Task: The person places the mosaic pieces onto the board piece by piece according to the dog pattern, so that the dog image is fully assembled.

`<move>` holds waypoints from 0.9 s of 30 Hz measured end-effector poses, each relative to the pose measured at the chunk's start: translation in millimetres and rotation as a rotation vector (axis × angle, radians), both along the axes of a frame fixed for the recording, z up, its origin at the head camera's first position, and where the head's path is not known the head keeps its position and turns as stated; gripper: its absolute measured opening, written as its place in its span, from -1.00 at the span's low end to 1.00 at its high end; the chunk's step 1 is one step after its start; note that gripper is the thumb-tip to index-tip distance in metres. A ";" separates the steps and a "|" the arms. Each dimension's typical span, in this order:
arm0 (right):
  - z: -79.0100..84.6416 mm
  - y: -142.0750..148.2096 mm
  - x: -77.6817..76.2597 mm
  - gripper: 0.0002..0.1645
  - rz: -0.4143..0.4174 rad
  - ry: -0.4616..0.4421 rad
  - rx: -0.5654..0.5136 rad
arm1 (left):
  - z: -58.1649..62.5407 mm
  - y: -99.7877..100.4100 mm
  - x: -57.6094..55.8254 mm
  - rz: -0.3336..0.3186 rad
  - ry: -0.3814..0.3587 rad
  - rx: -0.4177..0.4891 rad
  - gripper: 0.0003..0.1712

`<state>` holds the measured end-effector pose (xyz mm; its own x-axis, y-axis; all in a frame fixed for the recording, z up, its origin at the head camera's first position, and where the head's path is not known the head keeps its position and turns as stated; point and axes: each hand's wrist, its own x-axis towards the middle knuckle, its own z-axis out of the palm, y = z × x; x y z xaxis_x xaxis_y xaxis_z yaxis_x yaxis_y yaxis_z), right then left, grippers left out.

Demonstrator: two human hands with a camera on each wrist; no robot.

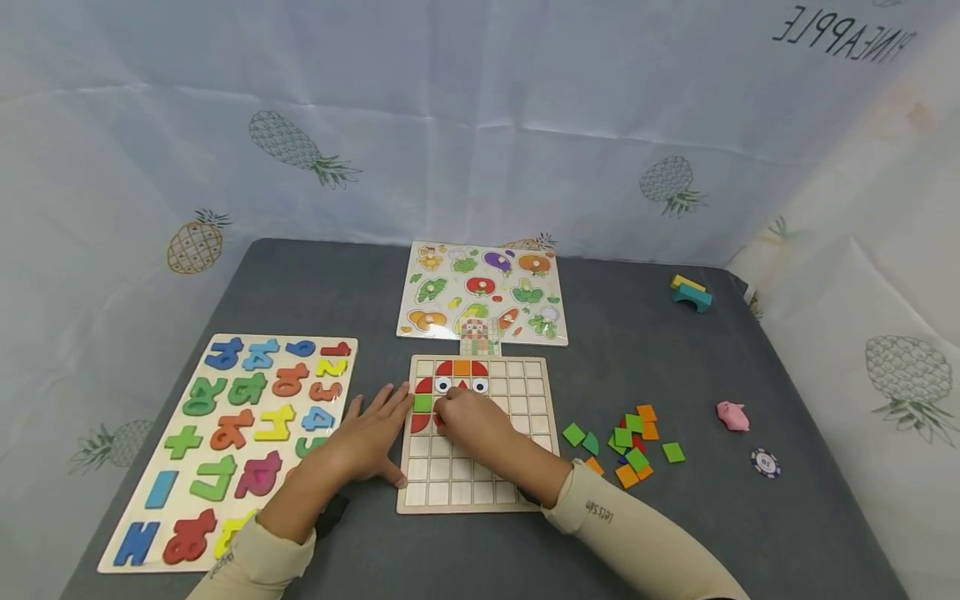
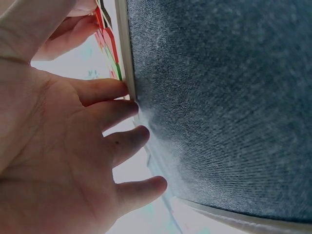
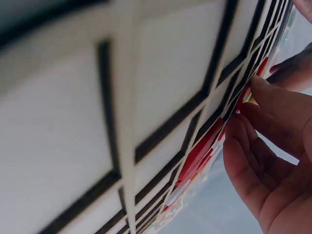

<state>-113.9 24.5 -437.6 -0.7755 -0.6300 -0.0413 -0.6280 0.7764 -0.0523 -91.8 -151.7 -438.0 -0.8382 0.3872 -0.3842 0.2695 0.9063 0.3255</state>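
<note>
**Wooden grid board point(image 1: 461, 493) braced on bench point(image 1: 622, 333)**

Left hand point(image 1: 369, 437) spread open along its left edge, likely to stop sliding. Right hand point(image 1: 476, 425): grip nearly closed, pinching red piece point(image 3: 243, 96) at left-side cells, apparently for seating.

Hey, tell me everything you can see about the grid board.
The grid board is a pale, wood-looking panel divided into squares, lying flat on the dark table. Red pieces, two eye pieces, an orange piece and a green piece sit toward its far left. The left grip touches its left edge; the right grip hides part.
</note>
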 end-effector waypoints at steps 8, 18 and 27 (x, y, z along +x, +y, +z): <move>15.7 20.5 -0.1 -0.83 0.000 -0.049 -0.080 | -3.0 -0.2 -2.4 0.000 0.013 0.026 0.38; 25.9 116.9 -1.8 -0.85 -0.272 -0.113 -0.097 | -0.2 -11.5 1.1 0.001 0.017 0.065 0.39; 19.2 240.7 3.7 -0.74 -0.633 -0.189 -0.063 | -3.1 -5.0 -3.2 -0.017 -0.004 0.048 0.39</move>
<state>-110.3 265.3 -418.4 -0.9797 -0.0605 -0.1914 -0.0268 0.9844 -0.1740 -95.0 -156.7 -441.1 -0.8297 0.4195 -0.3682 0.2833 0.8849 0.3696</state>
